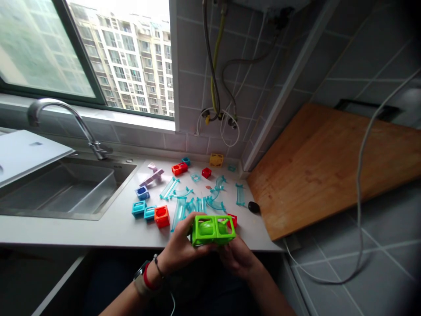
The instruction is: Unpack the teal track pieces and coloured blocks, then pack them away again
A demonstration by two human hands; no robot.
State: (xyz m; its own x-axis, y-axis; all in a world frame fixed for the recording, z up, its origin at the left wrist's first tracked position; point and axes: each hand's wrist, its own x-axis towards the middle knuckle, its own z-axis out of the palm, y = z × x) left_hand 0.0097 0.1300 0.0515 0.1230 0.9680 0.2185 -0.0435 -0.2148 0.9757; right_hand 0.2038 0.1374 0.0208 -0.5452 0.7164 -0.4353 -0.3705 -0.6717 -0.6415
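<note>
left hand (180,246): thumb and fingers wrapped around a bright green plastic double-cube block (215,230)
right hand (239,258): under the block's right end; cannot tell its grip
block: by the flat white countertop's (108,232) front edge
beyond: clear turquoise plastic track pieces (180,210)

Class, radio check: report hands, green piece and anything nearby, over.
Left hand holds green double block. Right hand close beneath, contact unclear. Teal track pieces and partly hidden red block beyond.
</note>
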